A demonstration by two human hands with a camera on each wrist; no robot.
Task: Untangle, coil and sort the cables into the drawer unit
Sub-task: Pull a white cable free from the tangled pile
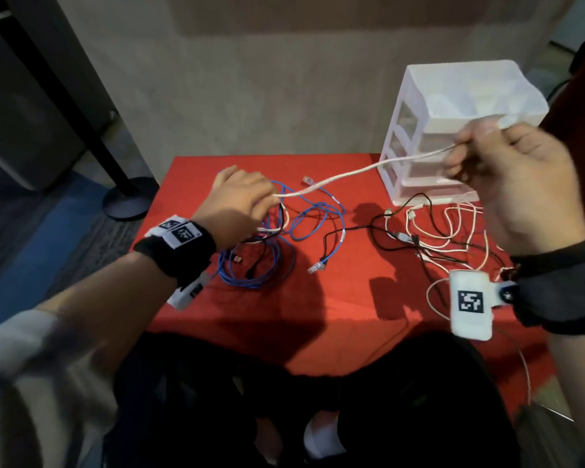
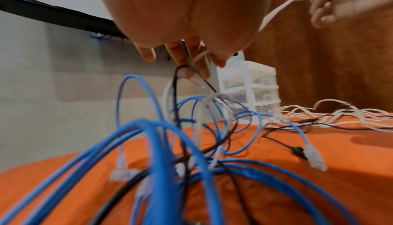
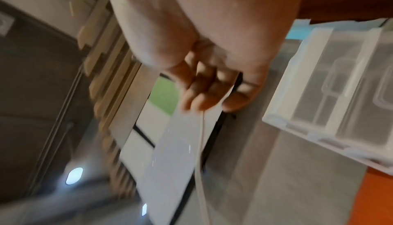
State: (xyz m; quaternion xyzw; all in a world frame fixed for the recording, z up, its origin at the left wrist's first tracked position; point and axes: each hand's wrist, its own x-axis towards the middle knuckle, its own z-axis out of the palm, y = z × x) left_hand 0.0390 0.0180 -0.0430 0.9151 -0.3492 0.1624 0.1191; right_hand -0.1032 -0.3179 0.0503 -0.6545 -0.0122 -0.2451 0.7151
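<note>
A white cable [image 1: 348,173] stretches taut across the red table [image 1: 318,305]. My right hand [image 1: 487,153] is raised in front of the white drawer unit [image 1: 453,106] and pinches one end of it; the same cable [image 3: 199,144] hangs from those fingers in the right wrist view. My left hand [image 1: 247,201] grips the white cable's other part, with thin black and white strands [image 2: 191,77] caught in its fingers, above a tangle of blue cables [image 1: 260,261]. The blue cables [image 2: 149,153] loop up under the left hand.
A second tangle of white and black cables [image 1: 443,231] lies in front of the drawer unit [image 2: 253,91]. A loose blue cable end with a clear plug [image 1: 318,266] rests mid-table. A black stand base [image 1: 129,197] sits on the floor left of the table.
</note>
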